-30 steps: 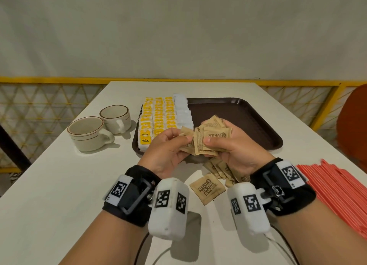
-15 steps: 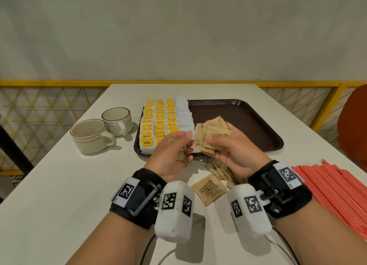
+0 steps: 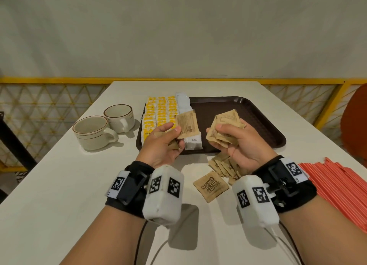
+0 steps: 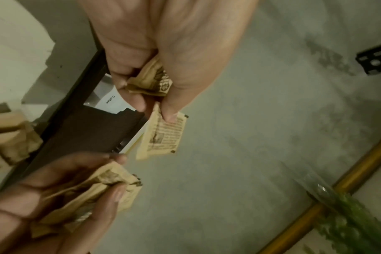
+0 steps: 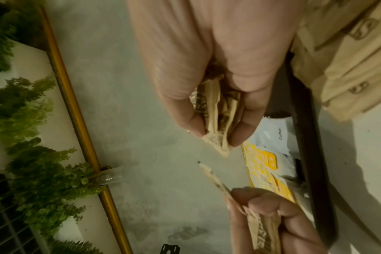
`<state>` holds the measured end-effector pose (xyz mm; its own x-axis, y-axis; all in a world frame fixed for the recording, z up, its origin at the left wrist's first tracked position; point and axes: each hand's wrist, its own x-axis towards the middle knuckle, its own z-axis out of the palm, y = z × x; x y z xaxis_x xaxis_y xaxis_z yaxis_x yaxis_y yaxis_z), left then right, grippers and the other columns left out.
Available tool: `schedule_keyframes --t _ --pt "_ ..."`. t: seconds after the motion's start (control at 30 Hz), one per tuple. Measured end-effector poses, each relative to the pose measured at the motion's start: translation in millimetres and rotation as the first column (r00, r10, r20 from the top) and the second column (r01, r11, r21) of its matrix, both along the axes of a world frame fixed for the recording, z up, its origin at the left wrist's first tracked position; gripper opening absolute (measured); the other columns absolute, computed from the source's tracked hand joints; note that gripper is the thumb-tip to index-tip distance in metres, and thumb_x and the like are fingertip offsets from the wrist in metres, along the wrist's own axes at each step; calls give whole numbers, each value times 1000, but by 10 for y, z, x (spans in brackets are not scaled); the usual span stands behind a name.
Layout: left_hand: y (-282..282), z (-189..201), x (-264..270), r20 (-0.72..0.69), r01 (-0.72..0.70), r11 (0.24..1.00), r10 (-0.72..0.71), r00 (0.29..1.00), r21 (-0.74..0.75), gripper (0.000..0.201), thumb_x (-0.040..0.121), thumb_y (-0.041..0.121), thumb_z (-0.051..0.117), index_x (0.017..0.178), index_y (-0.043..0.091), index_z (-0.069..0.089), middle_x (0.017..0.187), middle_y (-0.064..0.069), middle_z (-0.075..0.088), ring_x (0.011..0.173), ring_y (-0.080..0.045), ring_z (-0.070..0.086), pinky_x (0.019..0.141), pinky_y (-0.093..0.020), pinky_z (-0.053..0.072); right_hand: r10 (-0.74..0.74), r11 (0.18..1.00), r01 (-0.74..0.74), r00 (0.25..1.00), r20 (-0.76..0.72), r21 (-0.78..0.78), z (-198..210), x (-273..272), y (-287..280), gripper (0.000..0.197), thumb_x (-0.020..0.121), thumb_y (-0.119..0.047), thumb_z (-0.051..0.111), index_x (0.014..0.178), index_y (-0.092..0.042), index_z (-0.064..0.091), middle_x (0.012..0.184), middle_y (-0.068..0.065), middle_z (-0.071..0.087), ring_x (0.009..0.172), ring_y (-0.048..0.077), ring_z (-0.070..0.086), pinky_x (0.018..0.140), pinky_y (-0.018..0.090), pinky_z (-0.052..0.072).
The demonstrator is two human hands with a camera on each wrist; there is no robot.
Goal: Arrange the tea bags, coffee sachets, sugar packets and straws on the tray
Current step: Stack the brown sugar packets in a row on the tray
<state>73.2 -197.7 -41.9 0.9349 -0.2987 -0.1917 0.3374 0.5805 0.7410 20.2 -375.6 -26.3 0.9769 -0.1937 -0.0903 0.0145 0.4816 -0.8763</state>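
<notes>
A dark brown tray lies on the white table, its left part filled with rows of yellow tea bags and white coffee sachets. My left hand pinches a brown sugar packet upright over the tray's front left and keeps more packets curled in its fingers. My right hand grips a bunch of sugar packets just above the tray's front edge. Several loose sugar packets lie on the table below the hands. Red straws lie at the right.
Two cream cups stand left of the tray. The tray's right half is bare. A yellow railing runs behind the table, and an orange chair sits at the far right.
The hands have drawn apart. My left hand has pulled one sugar packet out of the bunch and holds it up to the left; the right hand keeps the rest.
</notes>
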Motion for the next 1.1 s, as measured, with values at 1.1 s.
schedule_keyframes --t 1.1 --pt "-86 -17 -103 -1 152 986 -152 988 66 7 89 7 60 84 9 55 78 -11 69 61 -17 65 53 -24 54 187 950 -180 982 3 -254 -117 -12 111 32 76 -2 70 107 3 64 95 15 72 80 19 69 68 30 57"
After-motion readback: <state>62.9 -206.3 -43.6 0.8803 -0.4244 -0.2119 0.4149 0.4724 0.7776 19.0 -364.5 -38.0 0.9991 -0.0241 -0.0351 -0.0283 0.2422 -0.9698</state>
